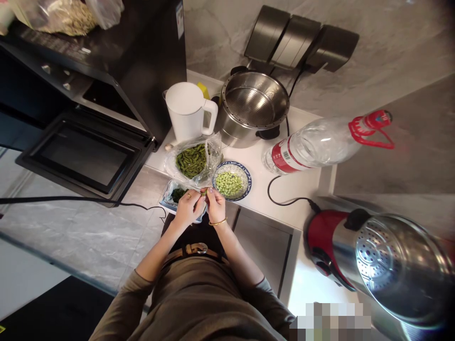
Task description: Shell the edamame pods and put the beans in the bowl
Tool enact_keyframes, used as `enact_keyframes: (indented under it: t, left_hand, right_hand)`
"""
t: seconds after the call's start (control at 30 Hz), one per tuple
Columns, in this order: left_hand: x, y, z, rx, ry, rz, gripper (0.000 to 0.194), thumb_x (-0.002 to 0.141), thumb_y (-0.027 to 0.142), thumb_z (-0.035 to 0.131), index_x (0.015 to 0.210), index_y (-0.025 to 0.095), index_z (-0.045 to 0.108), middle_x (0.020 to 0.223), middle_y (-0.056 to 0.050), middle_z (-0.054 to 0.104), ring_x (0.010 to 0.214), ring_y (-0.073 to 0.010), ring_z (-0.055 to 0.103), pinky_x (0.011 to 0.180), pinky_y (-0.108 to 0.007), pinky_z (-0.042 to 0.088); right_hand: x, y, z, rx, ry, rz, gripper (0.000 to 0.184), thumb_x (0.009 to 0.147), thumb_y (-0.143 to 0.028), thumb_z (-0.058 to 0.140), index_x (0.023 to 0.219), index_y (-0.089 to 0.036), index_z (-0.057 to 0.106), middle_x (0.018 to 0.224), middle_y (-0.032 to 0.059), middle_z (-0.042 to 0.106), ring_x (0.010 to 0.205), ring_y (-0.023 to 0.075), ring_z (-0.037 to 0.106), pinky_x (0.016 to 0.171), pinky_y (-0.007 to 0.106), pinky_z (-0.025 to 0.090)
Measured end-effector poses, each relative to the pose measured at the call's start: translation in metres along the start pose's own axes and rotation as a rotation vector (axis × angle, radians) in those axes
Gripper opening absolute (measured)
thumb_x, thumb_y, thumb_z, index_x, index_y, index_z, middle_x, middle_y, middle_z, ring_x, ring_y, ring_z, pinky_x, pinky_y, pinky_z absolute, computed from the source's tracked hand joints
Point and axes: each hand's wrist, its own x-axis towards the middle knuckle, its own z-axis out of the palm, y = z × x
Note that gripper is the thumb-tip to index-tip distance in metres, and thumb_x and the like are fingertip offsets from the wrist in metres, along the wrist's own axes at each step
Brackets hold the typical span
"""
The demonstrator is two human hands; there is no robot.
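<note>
Between the fingertips of both hands is a small green edamame pod [204, 192]. My left hand [190, 206] and my right hand [215, 202], with a gold bangle at its wrist, are pinched close together on it. Just beyond them lies an opened clear plastic bag [170, 166] full of edamame pods [192, 161]. To the right of the bag, a blue-rimmed plate [249, 181] holds shelled green beans [229, 183]. Partly hidden under my left hand is a lined bin [165, 198] with dark green pieces [177, 194] inside.
Behind the bag stand a white kettle [186, 113] and a steel steamer pot [245, 135]. A large water bottle [313, 142] is to the right, with a red electric cooker [323, 232] nearer me. On the left, an oven door [85, 154] hangs open. Cords cross the counter [263, 201].
</note>
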Motion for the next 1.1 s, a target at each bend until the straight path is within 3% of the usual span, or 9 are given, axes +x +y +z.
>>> enact_keyframes:
  t: [0.1,0.23,0.47,0.63,0.93,1.1]
  left_hand:
    - [-0.002,-0.002,-0.005,-0.007,-0.019,0.006,0.021,0.092,0.023,0.043,0.073,0.020,0.053,0.070,-0.002,0.054,0.071,-0.0152,0.055,0.066,-0.026,0.044]
    - [-0.008,-0.006,-0.005,0.020,-0.036,-0.013,0.021,0.092,0.023,0.044,0.073,0.020,0.053,0.069,-0.002,0.054,0.070,-0.0153,0.054,0.065,-0.026,0.044]
    - [-0.013,-0.006,0.001,0.037,-0.054,-0.018,0.022,0.090,0.020,0.045,0.071,0.020,0.054,0.068,-0.002,0.054,0.068,-0.0156,0.053,0.064,-0.027,0.043]
    - [-0.015,-0.007,0.001,-0.034,-0.043,-0.060,0.020,0.089,0.019,0.047,0.070,0.020,0.053,0.067,-0.002,0.054,0.068,-0.0155,0.053,0.062,-0.026,0.043]
    - [-0.022,-0.008,0.006,-0.037,-0.010,-0.091,0.023,0.089,0.019,0.044,0.068,0.020,0.053,0.066,-0.002,0.053,0.067,-0.0161,0.051,0.063,-0.028,0.043]
    - [-0.018,-0.009,0.005,-0.042,0.001,-0.065,0.024,0.088,0.019,0.044,0.065,0.021,0.050,0.064,-0.001,0.051,0.065,-0.0152,0.051,0.062,-0.027,0.042]
  right_hand:
    - [-0.003,0.000,0.005,0.053,-0.021,0.028,0.038,0.066,-0.058,0.069,0.063,-0.020,0.066,0.058,-0.0007,0.055,0.052,0.0105,0.038,0.050,0.026,0.033]
    - [-0.008,-0.003,0.010,0.060,-0.074,0.045,0.041,0.064,-0.060,0.069,0.064,-0.020,0.063,0.056,-0.0024,0.050,0.050,0.0094,0.034,0.048,0.025,0.029]
    - [-0.009,0.006,0.010,-0.023,-0.095,0.001,0.040,0.073,-0.061,0.058,0.067,-0.022,0.054,0.060,-0.0032,0.043,0.053,0.0109,0.035,0.052,0.025,0.034]
    - [-0.007,0.011,0.006,-0.057,-0.160,-0.043,0.039,0.075,-0.060,0.057,0.068,-0.021,0.057,0.065,-0.0020,0.048,0.057,0.0110,0.040,0.055,0.025,0.036]
    - [-0.007,0.022,0.006,-0.088,-0.143,-0.067,0.039,0.077,-0.059,0.055,0.070,-0.022,0.059,0.064,-0.0011,0.052,0.059,0.0124,0.044,0.057,0.026,0.038]
    - [-0.007,0.018,0.009,0.029,-0.105,0.037,0.033,0.074,-0.054,0.060,0.068,-0.022,0.062,0.059,-0.0019,0.050,0.055,0.0125,0.043,0.055,0.027,0.039]
